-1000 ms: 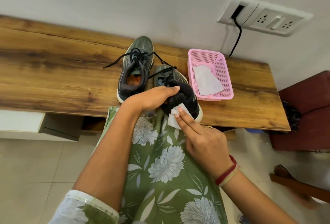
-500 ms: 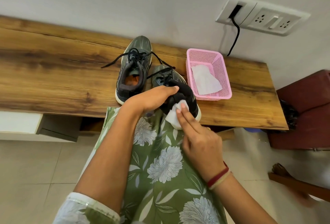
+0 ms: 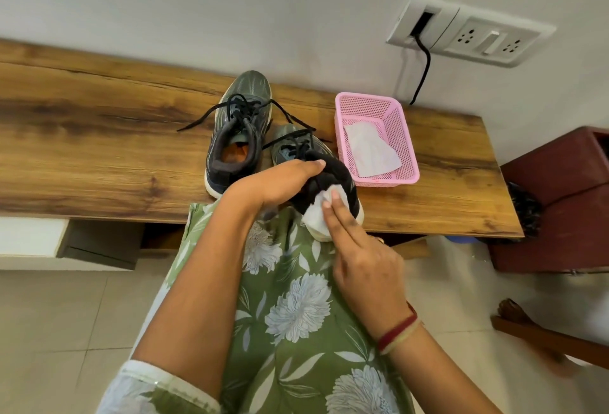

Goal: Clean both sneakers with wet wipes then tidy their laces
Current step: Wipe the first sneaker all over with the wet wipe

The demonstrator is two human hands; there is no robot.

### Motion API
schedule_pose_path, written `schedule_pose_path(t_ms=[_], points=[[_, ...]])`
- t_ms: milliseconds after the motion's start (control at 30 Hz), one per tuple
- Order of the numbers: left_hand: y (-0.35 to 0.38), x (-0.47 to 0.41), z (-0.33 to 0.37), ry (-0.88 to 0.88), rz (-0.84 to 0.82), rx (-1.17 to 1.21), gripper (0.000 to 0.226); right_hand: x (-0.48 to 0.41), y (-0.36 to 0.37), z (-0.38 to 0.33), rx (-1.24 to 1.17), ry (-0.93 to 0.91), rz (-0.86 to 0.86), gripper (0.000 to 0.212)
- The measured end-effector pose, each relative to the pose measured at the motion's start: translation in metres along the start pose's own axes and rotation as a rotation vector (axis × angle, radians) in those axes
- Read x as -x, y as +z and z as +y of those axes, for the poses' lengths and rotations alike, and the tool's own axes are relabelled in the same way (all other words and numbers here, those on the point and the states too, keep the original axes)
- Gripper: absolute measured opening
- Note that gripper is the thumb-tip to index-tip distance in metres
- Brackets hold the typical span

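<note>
Two dark grey sneakers with loose black laces stand on a wooden shelf (image 3: 99, 136). The left sneaker (image 3: 235, 136) sits free, toe towards the wall. My left hand (image 3: 280, 179) grips the heel collar of the right sneaker (image 3: 342, 179), whose heel overhangs the shelf's front edge. My right hand (image 3: 359, 248) presses a white wet wipe (image 3: 318, 212) against the back of that heel with its straight first two fingers; the other fingers are curled under. The wipe's lower part is hidden by my fingers.
A pink mesh basket (image 3: 408, 136) holding another white wipe (image 3: 369, 150) stands just right of the held sneaker. A wall socket with a black cable (image 3: 425, 64) is above it. A dark red box (image 3: 560, 202) sits at the right, a wooden piece (image 3: 534, 334) on the floor.
My right hand has rubbed the wipe up the heel of the right sneaker, from its lower edge to the middle of the back. My left hand keeps its hold.
</note>
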State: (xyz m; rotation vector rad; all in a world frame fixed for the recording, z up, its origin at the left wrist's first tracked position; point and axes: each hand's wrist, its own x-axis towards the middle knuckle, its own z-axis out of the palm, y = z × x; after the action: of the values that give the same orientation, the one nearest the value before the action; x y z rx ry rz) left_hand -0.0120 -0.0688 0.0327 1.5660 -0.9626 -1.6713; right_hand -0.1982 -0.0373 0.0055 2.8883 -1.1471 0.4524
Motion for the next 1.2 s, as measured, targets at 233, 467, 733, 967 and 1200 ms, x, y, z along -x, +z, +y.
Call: schedule_pose_path(t_ms=[233, 467, 733, 967, 1200], points=[[0.002, 0.001, 0.0, -0.001, -0.003, 0.008, 0.042, -0.01, 0.001, 0.008, -0.06, 0.109, 0.079, 0.058], [-0.001, 0.004, -0.004, 0.013, 0.003, 0.017, 0.038, -0.005, 0.006, -0.004, -0.125, 0.042, 0.023, 0.058], [0.002, 0.0, -0.002, 0.037, 0.008, -0.009, 0.039, -0.015, 0.007, -0.01, -0.123, 0.106, 0.06, 0.062], [-0.003, 0.006, -0.006, 0.006, -0.011, 0.015, 0.04, -0.006, -0.001, 0.0, -0.114, 0.0, 0.013, 0.059], [-0.003, 0.005, -0.004, 0.003, -0.005, -0.038, 0.041, -0.011, -0.029, 0.032, -0.089, 0.133, 0.2, 0.053]])
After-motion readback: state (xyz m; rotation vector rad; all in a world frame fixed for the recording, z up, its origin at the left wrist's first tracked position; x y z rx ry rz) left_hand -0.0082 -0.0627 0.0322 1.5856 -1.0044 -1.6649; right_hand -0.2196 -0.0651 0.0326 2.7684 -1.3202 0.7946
